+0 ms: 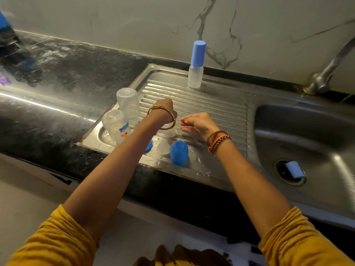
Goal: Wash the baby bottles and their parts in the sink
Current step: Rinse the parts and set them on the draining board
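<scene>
At mid-frame, over the ribbed steel draining board [211,104] of a sink set in a black stone desk [57,77], the left hand [164,108] reaches down; its fingers are hidden, so its grip cannot be told. The right hand [196,124] hovers with loosely curled fingers, holding nothing. Two clear plastic baby bottles [123,120] stand upturned at left, and a blue domed cap [179,153] sits nearer. Washed parts are probably best set upside down, apart, to drain.

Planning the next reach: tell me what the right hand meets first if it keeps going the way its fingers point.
The right hand points left, toward the left hand and its bangled wrist; it likely meets those first, though depth is unclear.
</scene>
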Available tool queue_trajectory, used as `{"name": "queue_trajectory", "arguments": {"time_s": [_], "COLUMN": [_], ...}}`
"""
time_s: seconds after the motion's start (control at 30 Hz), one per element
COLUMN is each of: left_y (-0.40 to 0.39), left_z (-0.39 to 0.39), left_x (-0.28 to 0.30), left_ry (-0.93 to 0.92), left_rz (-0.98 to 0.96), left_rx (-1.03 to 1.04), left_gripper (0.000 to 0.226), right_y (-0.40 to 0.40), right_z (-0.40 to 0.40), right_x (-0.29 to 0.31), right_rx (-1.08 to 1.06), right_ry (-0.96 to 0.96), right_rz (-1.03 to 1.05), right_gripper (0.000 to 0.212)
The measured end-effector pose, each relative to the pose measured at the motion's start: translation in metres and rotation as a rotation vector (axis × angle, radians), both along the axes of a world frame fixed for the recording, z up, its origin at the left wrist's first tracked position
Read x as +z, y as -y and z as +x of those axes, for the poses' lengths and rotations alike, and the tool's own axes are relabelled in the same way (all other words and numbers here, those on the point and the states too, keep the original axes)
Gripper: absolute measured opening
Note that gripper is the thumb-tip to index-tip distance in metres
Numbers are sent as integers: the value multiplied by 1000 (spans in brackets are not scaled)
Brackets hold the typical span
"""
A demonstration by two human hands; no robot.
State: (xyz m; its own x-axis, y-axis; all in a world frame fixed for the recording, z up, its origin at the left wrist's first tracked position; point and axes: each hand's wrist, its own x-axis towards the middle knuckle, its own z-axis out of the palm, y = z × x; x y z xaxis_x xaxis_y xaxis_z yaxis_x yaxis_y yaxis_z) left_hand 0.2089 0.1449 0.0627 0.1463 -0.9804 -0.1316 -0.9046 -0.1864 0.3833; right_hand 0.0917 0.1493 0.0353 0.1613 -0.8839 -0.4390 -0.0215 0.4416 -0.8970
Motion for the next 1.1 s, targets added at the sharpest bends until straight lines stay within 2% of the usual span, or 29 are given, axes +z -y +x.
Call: {"name": "queue_trajectory", "arguments": {"time_s": [0.1,0.17,0.27,0.37,0.53,0.67,0.83,0.97,1.1], "left_y": [5,8,7,9,16,19,24,27,34], "left_z": [-19,-43,-90,-143,-232,-294,-352,-381,-395], "left_x": [10,15,19,10,-22,-48,-78,-97,-105], "left_ry": [-41,-139,-469,-741,-910,-934,-845,-784,-727], "left_rz": [-105,-182,-228,-190,-10,137,215,258,310], "left_rx": [-12,-42,-25,-21,2,3,10,30,61], "left_gripper": [28,28,25,26,28,28,20,18,14], "right_y": [2,3,6,10,15,14,19,18,22], "right_z": [-21,-45,-92,-151,-252,-318,-377,-393,-394], "right_x": [6,11,18,16,-16,-50,-97,-124,-142], "right_rx": [-7,-36,-96,-169,-342,-376,-211,91,257], "right_ry": [-30,-60,-133,-247,-373,-507,-757,-1030,-1105], "right_rz": [-67,-124,-217,-270,-271,-199,-140,-19,15], "right_gripper": [23,24,28,30,31,22,28,57,83]}}
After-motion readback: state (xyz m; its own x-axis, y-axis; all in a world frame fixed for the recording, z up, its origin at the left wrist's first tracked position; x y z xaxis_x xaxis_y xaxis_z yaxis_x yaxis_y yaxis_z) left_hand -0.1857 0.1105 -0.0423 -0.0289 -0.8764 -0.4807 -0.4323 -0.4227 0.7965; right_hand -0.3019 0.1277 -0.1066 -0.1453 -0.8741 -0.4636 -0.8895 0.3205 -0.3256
